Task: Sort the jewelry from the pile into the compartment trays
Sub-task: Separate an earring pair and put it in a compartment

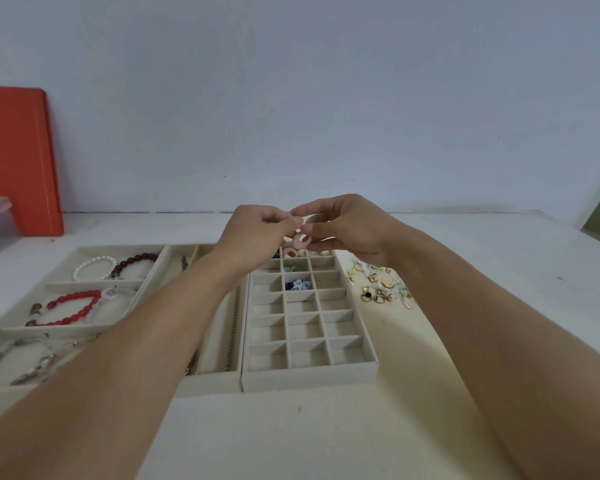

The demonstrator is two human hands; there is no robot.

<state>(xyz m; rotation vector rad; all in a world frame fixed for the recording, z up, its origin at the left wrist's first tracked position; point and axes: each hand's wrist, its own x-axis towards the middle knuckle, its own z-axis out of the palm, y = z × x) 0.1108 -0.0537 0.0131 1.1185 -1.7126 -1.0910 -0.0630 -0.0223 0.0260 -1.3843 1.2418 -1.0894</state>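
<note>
Your left hand (257, 233) and right hand (340, 225) both pinch a pink ring (302, 240) (mid-frame) above the grid tray (309, 374).

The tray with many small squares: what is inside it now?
In the small-square tray, far cells hold pink rings, green pieces and blue-white pieces. The near rows look empty. Both hands, left hand and right hand, cover part of the farthest row.

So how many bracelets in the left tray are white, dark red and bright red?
White pearl bracelet: 1
Dark red bead bracelet: 1
Bright red bead bracelet: 1
Total: 3, all in the left tray.
</note>
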